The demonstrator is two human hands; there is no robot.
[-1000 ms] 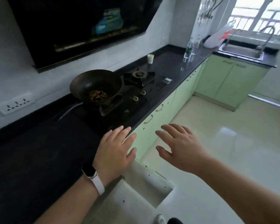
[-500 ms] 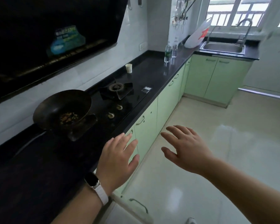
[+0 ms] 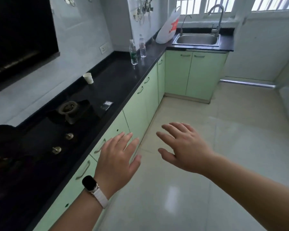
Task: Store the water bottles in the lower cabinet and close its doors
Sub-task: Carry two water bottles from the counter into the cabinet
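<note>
Black worktop (image 3: 113, 80): two water bottles (image 3: 133, 54) upright.
Left hand (image 3: 117, 157): fingers spread, empty.
Right hand (image 3: 185, 147): fingers spread, empty.

Single view: head-worn wide-angle, standing height, pitched forward and down. Faces along black counter (image 3: 117, 77) toward far corner with sink (image 3: 196, 40). Counter runs up left side, tiled floor (image 3: 223, 147) fills right. Left hand (image 3: 117, 161) and right hand (image 3: 185, 147) nearest lens, bottom centre, forearms entering from lower edge. Water bottles (image 3: 133, 53) far off, small, near corner. Straight lines bow toward frame edges — strong lens distortion.
</note>
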